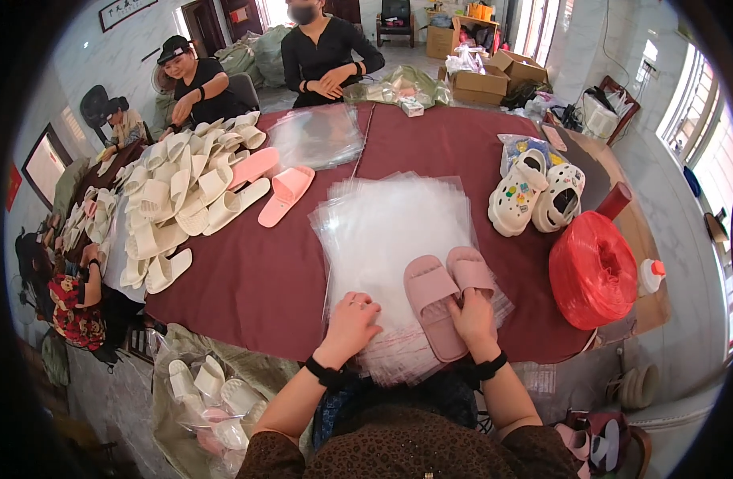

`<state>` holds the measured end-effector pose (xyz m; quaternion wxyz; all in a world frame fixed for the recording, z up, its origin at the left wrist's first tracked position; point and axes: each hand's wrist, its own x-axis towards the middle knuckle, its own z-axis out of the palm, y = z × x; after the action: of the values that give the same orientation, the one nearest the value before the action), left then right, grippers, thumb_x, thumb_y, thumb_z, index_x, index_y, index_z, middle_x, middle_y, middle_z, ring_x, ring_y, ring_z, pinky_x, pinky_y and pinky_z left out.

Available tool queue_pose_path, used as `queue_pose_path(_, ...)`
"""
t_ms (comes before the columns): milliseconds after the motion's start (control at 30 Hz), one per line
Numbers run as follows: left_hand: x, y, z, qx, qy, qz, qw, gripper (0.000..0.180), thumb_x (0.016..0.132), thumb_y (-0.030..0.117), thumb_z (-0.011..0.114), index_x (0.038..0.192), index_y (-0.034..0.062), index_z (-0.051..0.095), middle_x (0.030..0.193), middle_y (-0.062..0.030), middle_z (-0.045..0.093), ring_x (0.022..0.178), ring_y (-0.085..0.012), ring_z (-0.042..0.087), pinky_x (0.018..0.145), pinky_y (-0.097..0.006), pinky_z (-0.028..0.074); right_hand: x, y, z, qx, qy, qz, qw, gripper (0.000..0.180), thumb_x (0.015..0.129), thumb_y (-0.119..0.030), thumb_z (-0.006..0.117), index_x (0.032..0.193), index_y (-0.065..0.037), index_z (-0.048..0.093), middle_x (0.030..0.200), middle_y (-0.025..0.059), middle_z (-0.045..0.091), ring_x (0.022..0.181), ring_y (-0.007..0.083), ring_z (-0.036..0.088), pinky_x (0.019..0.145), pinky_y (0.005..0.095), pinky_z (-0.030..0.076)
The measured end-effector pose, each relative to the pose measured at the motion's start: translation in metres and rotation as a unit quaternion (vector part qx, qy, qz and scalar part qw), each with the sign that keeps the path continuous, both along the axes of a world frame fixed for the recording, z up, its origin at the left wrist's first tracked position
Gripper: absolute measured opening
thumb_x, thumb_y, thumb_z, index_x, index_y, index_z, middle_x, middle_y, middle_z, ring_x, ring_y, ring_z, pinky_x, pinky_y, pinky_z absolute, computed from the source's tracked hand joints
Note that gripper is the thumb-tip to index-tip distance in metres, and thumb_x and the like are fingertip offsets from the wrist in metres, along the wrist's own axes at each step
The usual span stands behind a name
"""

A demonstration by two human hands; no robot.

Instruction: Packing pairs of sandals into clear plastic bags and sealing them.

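A stack of clear plastic bags (pixel 390 215) lies in front of me on the dark red tablecloth. On its left near part rests my left hand (pixel 352 323), fingers loosely bent and thumb apart, touching the top bag and holding nothing I can see. My right hand (pixel 472 318) grips a pair of dusty-pink slippers (pixel 432 307) over the right side of the stack. The two slippers sit side by side, toes pointing away from me. My right fingertips are partly hidden at the slippers' straps.
White slippers (pixel 175 188) are heaped at the left, beside a loose pink slipper (pixel 287 194). To the right are white clogs (pixel 520 195) and a red twine roll (pixel 592 271). A sack of bagged slippers (pixel 215 399) stands below the table's left edge. Several people work around the table.
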<state>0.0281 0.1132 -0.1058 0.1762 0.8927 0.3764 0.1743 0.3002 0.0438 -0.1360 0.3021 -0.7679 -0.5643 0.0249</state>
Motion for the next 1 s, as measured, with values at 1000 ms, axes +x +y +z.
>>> queue_pose_path(1000, -0.013, 0.01, -0.01, 0.0, -0.095, 0.073, 0.993, 0.006, 0.085, 0.012, 0.063, 0.087, 0.0072, 0.067, 0.09, -0.0073, 0.062, 0.088, -0.0306, 0.058, 0.077, -0.04, 0.05, -0.004, 0.002, -0.004, 0.006, 0.002, -0.015, 1.0, 0.03, 0.085, -0.025, 0.066, 0.101, -0.001, 0.059, 0.093, 0.0222, 0.063, 0.09, 0.0443, 0.057, 0.079, 0.0523, 0.045)
